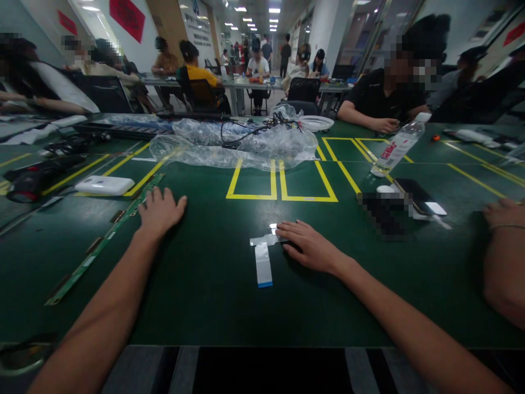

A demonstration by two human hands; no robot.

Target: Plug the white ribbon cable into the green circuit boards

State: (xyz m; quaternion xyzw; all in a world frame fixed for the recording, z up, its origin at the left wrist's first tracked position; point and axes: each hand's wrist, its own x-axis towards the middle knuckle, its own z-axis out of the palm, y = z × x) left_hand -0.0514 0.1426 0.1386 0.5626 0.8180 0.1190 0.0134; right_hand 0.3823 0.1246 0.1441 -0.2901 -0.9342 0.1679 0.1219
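On the left, a long, narrow green circuit board lies slantwise on the dark green table. My left hand rests over its upper end, fingers spread, touching or just beside the board. Near the middle lies a white flat ribbon cable with a blue end, its upper part crossed by a whitish strip. The fingertips of my right hand lie flat on the right end of that strip. Both palms face down, and neither hand is wrapped around anything.
Clear plastic wrap with black cables lies beyond my hands. Yellow tape marks rectangles on the table. To the right are a tilted bottle, a phone and another person's arm. A white box and a black tool sit left.
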